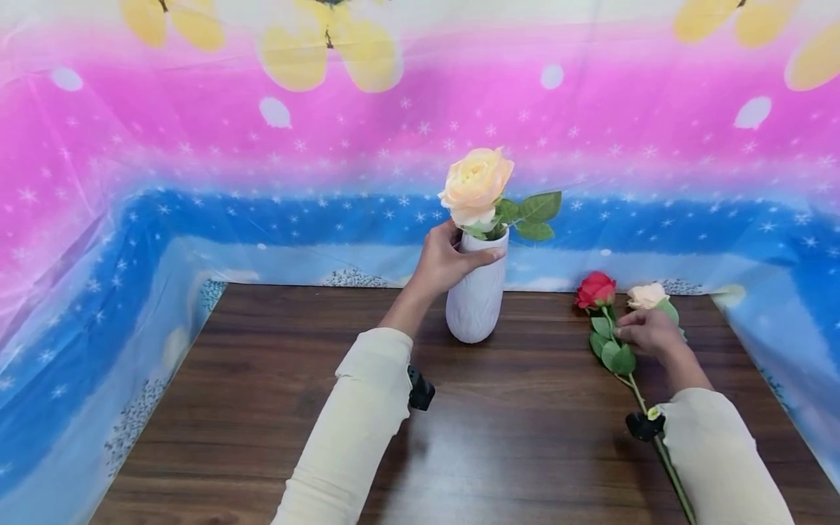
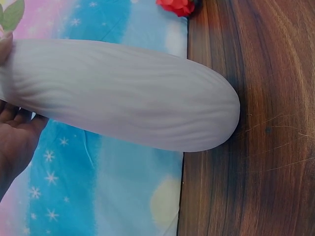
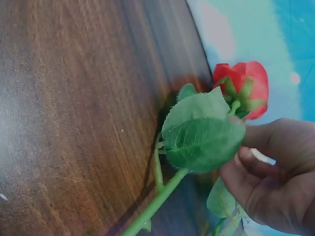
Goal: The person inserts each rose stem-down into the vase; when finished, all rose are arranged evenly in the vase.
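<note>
From where I stand, the person's two hands are busy with separate things. Near the centre of the frame, the left hand (image 1: 453,259) grips the white vase (image 1: 475,299) close to its rim, thumb across the front and fingers around the far side. The vase looks upright, with a large peach rose (image 1: 477,182) in its mouth, blossom leaning left and leaves reaching right. Toward the right of the frame, the right hand (image 1: 652,332) pinches the red rose (image 1: 596,289) a little below its bloom, thumb and fingers closed at the stem among the leaves; a broad leaf (image 3: 204,145) partly masks the exact contact. The red rose's long stem runs down the bench (image 1: 262,408) to the lower right, passing under the right wrist camera (image 1: 646,425) and sleeve (image 1: 722,445). A pale rose (image 1: 648,295) sits just behind the right hand.

To manage this well, I'd want the pinch on the firm stem rather than a leaf, which could tear or slip. The forearm should clear the stem to avoid a snag, and the pale rose's leaves deserve care too. The left hand's hold should be steady but light, since the big blossom probably makes the vase top-heavy.
</note>
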`<act>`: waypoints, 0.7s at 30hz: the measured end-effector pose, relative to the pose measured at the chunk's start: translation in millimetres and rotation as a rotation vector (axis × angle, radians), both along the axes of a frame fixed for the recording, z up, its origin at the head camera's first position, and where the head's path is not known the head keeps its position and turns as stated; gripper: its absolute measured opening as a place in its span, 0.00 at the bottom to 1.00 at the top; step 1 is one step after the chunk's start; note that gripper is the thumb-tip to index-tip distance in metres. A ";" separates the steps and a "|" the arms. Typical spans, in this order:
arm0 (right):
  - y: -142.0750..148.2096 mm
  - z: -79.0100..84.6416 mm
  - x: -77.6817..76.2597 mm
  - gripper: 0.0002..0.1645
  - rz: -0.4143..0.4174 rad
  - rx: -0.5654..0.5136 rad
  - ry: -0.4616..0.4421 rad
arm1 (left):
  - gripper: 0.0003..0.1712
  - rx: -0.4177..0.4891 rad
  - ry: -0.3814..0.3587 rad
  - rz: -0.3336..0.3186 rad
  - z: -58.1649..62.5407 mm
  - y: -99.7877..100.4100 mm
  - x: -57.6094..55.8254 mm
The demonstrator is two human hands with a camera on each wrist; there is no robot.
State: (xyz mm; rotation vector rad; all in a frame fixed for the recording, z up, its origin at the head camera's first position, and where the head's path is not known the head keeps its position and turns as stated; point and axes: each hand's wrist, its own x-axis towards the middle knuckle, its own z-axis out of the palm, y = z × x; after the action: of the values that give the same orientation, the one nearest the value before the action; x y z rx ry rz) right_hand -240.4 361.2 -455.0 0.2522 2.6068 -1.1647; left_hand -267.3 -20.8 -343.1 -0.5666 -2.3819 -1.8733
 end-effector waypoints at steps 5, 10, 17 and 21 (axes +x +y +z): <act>-4.1 -1.8 -0.3 0.24 -0.019 0.009 0.060 | 0.33 -0.002 0.017 0.007 -1.5 0.0 0.6; -4.6 -7.1 0.1 0.23 0.052 0.140 0.134 | 0.33 -0.004 0.019 0.002 0.0 0.0 1.1; -10.9 -11.2 2.9 0.21 0.085 0.289 0.162 | 0.33 0.000 0.014 0.003 -1.0 0.7 1.1; -19.2 -10.4 -0.7 0.21 0.079 0.358 0.133 | 0.33 -0.007 0.008 0.003 0.1 -0.2 0.1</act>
State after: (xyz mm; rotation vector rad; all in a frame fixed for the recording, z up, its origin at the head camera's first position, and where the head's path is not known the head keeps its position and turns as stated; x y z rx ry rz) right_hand -241.1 342.1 -465.4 0.1444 2.9026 -0.7044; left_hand -267.1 -21.1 -343.0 -0.5702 -2.3840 -1.8587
